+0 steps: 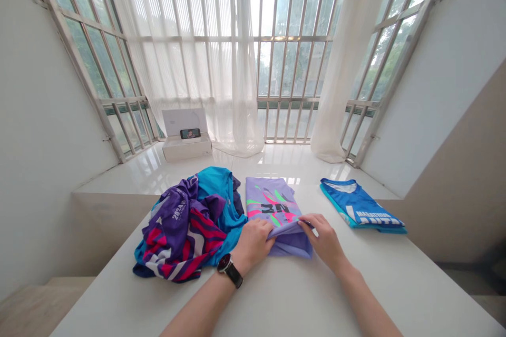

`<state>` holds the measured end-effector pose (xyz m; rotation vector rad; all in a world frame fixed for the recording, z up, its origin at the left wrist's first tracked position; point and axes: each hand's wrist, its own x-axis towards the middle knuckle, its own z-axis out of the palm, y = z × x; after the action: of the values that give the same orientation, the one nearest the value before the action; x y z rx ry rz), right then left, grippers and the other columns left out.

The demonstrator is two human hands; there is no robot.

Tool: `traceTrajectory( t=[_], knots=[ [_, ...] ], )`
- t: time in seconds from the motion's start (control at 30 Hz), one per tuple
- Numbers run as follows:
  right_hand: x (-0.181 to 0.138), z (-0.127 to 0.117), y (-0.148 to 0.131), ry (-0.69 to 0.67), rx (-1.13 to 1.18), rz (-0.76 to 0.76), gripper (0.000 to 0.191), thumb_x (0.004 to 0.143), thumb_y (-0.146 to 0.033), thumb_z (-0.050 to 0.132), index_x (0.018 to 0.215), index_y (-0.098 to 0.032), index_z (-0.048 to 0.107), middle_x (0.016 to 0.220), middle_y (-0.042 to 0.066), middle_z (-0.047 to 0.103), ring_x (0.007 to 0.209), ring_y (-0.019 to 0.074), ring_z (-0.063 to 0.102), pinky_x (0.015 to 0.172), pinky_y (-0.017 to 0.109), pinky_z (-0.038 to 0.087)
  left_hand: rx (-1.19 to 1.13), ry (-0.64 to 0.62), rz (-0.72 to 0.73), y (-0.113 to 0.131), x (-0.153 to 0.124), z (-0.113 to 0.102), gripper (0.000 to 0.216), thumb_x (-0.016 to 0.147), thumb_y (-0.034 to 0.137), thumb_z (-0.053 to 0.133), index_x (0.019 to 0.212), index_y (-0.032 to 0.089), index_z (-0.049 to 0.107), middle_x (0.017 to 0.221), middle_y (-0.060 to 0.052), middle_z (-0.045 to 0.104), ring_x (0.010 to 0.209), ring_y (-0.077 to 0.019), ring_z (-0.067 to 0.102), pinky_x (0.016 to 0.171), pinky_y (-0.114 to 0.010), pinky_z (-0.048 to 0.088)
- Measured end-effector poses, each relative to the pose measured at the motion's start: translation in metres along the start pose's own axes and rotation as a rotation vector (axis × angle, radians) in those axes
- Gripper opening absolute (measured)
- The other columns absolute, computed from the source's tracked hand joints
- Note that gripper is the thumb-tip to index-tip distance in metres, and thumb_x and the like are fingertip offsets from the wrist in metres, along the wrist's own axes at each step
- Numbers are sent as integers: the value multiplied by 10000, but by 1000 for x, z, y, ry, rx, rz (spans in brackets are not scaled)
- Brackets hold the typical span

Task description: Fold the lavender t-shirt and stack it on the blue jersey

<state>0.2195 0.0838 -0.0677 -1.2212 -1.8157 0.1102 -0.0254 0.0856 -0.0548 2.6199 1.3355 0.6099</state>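
Observation:
A lavender T-shirt (272,192) with a green, pink and black print lies partly folded on the white table. My left hand (255,242), with a black watch (230,270) on its wrist, pinches the left end of a fold across the shirt. At the fold's right end, my right hand (323,238) is closed on the cloth between thumb and fingers. Below the fold, the shirt's near part rests on the tabletop. Just left of my left hand is a loose heap of clothes, with a purple, pink and white shirt (185,231) and a blue shirt (215,181).
Folded blue shirts (358,205) are stacked at the right of the white table (284,305). Behind, on the window ledge, a phone (190,133) leans on a white box (187,148). White curtains (233,63) hang before barred windows.

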Motion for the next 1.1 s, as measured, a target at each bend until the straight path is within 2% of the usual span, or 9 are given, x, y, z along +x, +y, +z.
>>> traceTrajectory(
  t=[0.07,0.1,0.2,0.3,0.43,0.5,0.7,0.87,1.1],
  knots=[
    [-3,0,-15,29,-45,-109,165,937,-348,556,978,-267,693,953,80,724,982,266,647,919,458,523,-32,27,-40,-1,1,3,135,942,296,558,927,219,668,925,-51,698,895,-229,631,780,-319,470],
    [-5,1,-24,-8,-57,-168,148,925,-325,574,1006,-270,686,967,79,720,993,264,640,930,454,517,-49,41,-60,-2,2,4,127,938,290,559,915,221,663,919,-46,700,891,-225,634,775,-311,467],
    [-13,7,-52,-280,-67,-303,312,877,-332,639,1182,-265,633,1107,90,704,1019,267,633,913,430,525,-104,64,-108,-5,4,9,113,923,265,561,872,226,655,881,-29,705,858,-211,641,743,-290,454],
    [-17,14,-65,-469,-108,-300,486,841,-307,656,1310,-240,552,1213,103,672,1046,281,625,908,437,528,-158,66,-141,-8,6,10,152,928,264,544,823,221,645,830,-17,702,791,-194,642,673,-272,429],
    [-16,12,-58,-533,-200,-244,274,879,-265,587,1148,-229,623,1103,90,693,987,269,636,856,421,541,-184,72,-168,-9,8,8,192,941,293,527,811,217,645,806,-19,701,766,-193,645,644,-270,405],
    [-16,10,-53,-549,-238,-265,173,924,-270,528,1042,-227,647,1049,87,696,943,257,643,811,405,547,-180,71,-177,-9,8,7,190,940,294,527,810,218,643,799,-20,700,762,-194,646,637,-272,399],
    [-18,13,-45,-480,-235,-364,230,994,-238,420,992,-233,650,933,64,703,846,217,657,740,347,535,-162,76,-164,-8,7,7,167,936,281,530,824,220,637,812,-20,704,778,-200,653,644,-273,398],
    [-18,19,-35,-376,-148,-279,233,1009,-262,418,1027,-232,649,856,43,694,798,191,674,687,301,538,-148,63,-161,-7,6,6,153,930,290,544,854,217,654,865,-33,715,840,-209,658,698,-273,417],
    [-17,24,-26,-370,-54,-133,234,1006,-326,446,1092,-252,649,1039,44,739,944,199,707,811,317,566,-158,41,-128,-7,7,2,128,916,257,552,858,220,660,894,-31,720,852,-205,652,707,-266,414]
  ],
)
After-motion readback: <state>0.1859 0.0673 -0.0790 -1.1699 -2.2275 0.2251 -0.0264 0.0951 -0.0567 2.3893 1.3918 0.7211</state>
